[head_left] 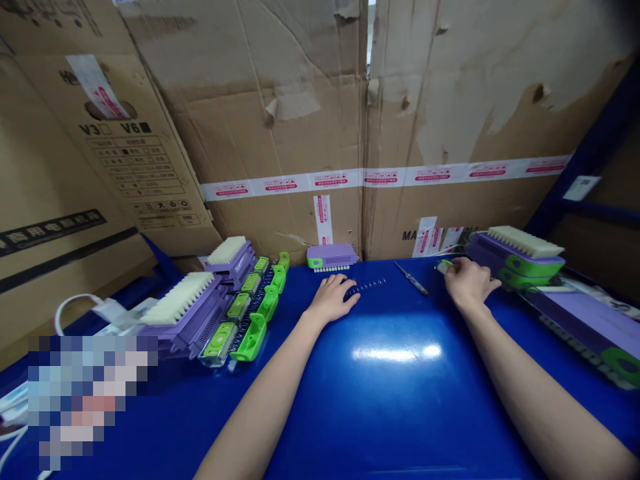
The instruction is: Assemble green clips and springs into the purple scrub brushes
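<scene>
My left hand point(333, 298) rests on the blue table with its fingers apart, at the near end of a thin metal coil spring point(371, 285). Whether the fingertips touch the spring is hard to tell. Farther right, my right hand point(469, 281) is closed on a small green and clear plastic piece point(443, 267), partly hidden by the fingers. Between the hands lies a screwdriver point(412, 279). Behind my left hand sits a purple brush head point(331, 257), its bristles facing down. Just beyond my right hand are purple and green brush heads point(530, 267) with pale bristles up.
On the left stand purple brush parts point(187, 320), green-and-clear pieces point(219, 343), springs and green caps point(250, 339). A white cable and plug point(111, 310) lie beyond them. Another purple brush point(590, 320) lies at the right edge. Cardboard sheets point(280, 147) wall off the back.
</scene>
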Tool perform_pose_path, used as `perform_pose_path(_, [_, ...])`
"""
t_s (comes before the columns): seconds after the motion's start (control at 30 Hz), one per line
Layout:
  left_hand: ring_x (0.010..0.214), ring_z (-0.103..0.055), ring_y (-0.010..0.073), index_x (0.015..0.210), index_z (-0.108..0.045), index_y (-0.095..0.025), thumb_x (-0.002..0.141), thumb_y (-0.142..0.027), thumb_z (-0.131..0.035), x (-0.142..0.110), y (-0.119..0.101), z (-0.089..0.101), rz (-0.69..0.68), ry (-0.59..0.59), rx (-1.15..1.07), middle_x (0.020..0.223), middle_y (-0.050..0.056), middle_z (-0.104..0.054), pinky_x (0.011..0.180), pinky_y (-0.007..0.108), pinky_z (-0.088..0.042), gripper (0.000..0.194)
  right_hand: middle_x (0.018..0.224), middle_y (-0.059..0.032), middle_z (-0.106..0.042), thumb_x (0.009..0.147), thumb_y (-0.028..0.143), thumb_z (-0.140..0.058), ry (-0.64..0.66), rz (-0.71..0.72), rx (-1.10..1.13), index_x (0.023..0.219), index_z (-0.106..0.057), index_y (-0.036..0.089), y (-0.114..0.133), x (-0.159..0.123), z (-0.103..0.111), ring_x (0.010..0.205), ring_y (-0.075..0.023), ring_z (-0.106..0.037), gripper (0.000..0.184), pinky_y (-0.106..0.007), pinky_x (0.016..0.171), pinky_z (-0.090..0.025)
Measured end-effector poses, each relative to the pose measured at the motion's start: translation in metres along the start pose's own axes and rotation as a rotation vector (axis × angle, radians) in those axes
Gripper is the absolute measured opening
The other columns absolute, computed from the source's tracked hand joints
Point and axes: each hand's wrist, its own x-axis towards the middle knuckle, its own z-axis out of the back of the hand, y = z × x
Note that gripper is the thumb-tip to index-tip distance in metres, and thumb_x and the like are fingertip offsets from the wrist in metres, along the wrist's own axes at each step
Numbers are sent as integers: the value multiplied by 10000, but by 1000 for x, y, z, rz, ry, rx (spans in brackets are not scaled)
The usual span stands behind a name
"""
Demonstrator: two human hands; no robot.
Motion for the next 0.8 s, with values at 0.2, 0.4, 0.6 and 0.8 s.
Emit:
perform_pose_path(0.2, [1107, -490, 245, 1167, -574, -239, 884, -430, -440, 0, 0, -1, 0, -6, 10, 1197, 72, -546, 925, 396, -391, 367, 839, -145, -636, 813, 175, -422, -54, 39, -14, 951, -674, 138, -4, 0, -3, 833, -259, -486, 289, -442, 769, -284])
perform_pose_path(0.4, [1106, -490, 239, 1174, -565, -243, 904, -404, -412, 0, 2, -2, -4, -5, 18, 1208, 68, -543, 924, 392, -388, 350, 823, -140, -639, 833, 163, -382, -226, 149, -27, 982, -661, 123, -11, 4, -5, 790, -251, -499, 319, -400, 734, -295])
perform_pose_path(0.6, [1018, -529, 213, 1068, -576, -196, 917, -347, -397, 1, 1, -2, -4, -55, 22, 1077, 57, -612, 886, 357, -394, 278, 914, -132, -656, 850, 175, -364, -198, 387, 144, 1025, -651, 120, 7, -5, -7, 822, -235, -581, 340, -314, 695, -399])
perform_pose_path(0.8, [895, -569, 218, 965, -593, -181, 906, -378, -410, 0, -4, 2, 3, -203, 76, 907, 71, -647, 839, 356, -398, 275, 1012, -93, -660, 876, 181, -368, 177, 726, 301, 1119, -612, 170, 49, -51, -19, 887, -205, -608, 345, -304, 776, -464])
